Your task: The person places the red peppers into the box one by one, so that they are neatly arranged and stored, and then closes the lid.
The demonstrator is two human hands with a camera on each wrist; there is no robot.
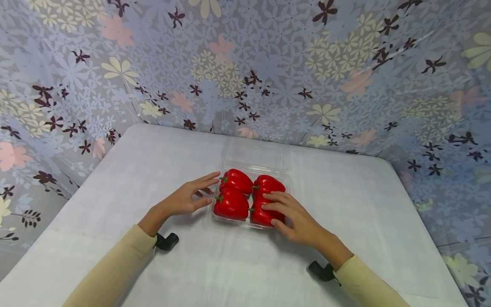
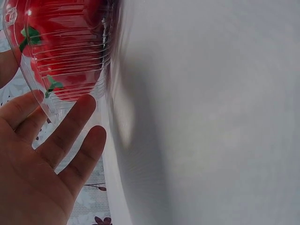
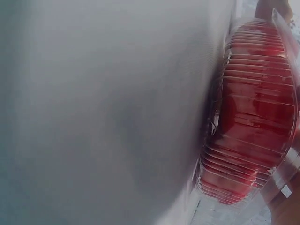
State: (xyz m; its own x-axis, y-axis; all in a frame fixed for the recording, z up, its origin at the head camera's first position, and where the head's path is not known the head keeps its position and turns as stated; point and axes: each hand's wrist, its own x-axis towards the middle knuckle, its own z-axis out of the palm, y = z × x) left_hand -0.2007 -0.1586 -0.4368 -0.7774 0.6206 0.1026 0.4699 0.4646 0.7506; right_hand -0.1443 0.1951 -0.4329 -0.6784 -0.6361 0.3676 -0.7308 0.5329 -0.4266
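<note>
Several red bell peppers with green stems fill a clear plastic clamshell box (image 1: pixel 235 222) in the head view. My right hand (image 1: pixel 297 219) lies over the front right bell pepper (image 1: pixel 262 216), fingers bent across its top and thumb at its near side. Beside the box's left wall is my left hand (image 1: pixel 184 197), its fingers spread and relaxed. The left wrist view shows these fingers (image 2: pixel 70 129) at the ribbed wall of the box (image 2: pixel 70 61); whether all touch it, I cannot tell. In the right wrist view, red shows through the box's ribbed side (image 3: pixel 253 108).
The box's clear lid (image 1: pixel 255 155) is folded back, lying toward the far edge of the table. A white cloth covers the table (image 1: pixel 337 204). Behind it hangs a flower-patterned curtain (image 1: pixel 268 64). Black wrist-worn devices (image 1: pixel 167 241) show below the sleeves.
</note>
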